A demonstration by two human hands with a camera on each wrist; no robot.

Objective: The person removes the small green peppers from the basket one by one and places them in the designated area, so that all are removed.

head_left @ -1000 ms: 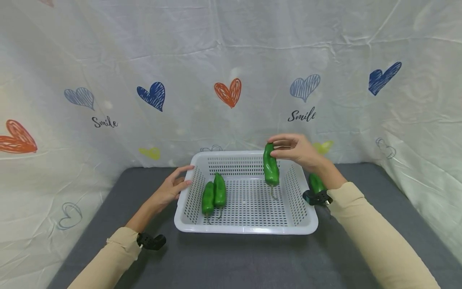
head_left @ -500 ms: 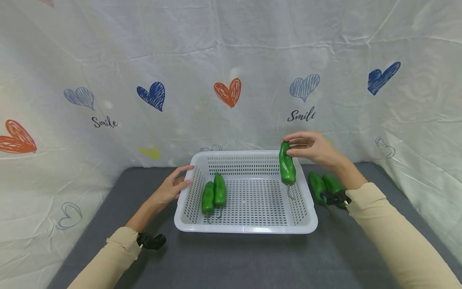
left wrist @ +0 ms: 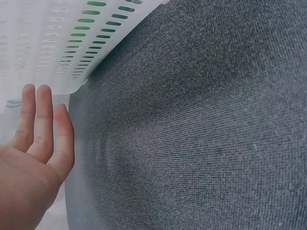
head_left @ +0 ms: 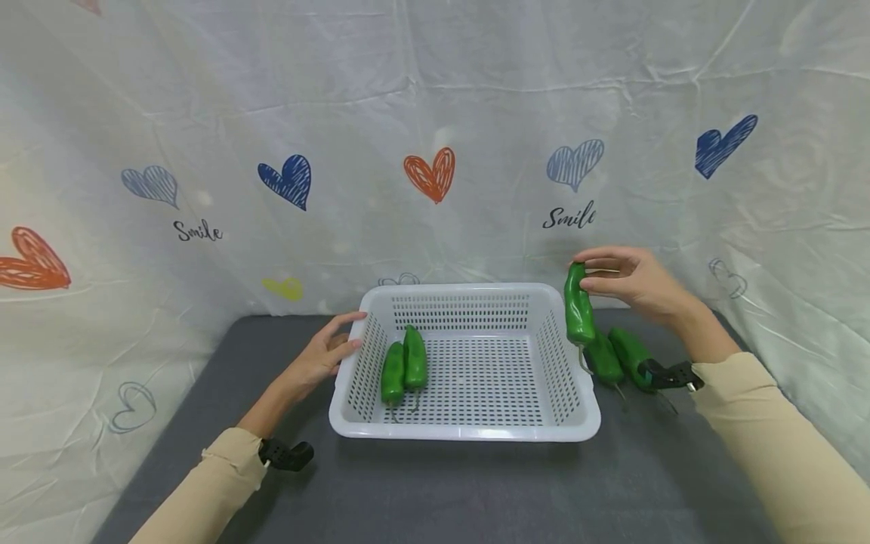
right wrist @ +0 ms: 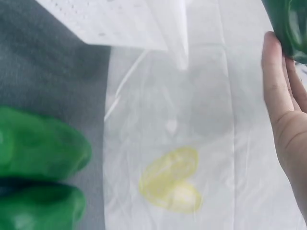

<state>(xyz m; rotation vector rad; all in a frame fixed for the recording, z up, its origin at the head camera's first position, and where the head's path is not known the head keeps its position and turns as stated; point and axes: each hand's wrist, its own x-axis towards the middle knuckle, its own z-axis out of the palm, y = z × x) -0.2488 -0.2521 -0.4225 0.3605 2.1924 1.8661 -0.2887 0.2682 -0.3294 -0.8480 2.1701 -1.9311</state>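
Note:
My right hand (head_left: 632, 281) pinches a green pepper (head_left: 578, 306) near its narrow tip, stem hanging down, just beyond the right rim of a white plastic basket (head_left: 462, 433). In the right wrist view, part of this pepper (right wrist: 293, 21) shows at the top corner by the fingers. Two more green peppers lie side by side in the basket's left part, a shorter one (head_left: 392, 374) and a longer one (head_left: 414, 359). My left hand (head_left: 318, 366) touches the basket's left rim; in the left wrist view its fingers (left wrist: 44, 124) are straight beside the perforated wall.
Right of the basket, two green peppers, a nearer (head_left: 603, 361) and a farther one (head_left: 629, 349), lie on the dark grey cloth (head_left: 448, 491), partly overlapped by the held pepper and the wrist strap. A white sheet (head_left: 435, 242) printed with hearts hangs behind.
My right hand has carried the pepper rightward from over the basket to past its right rim, above the peppers on the cloth. The left hand and the basket stay put.

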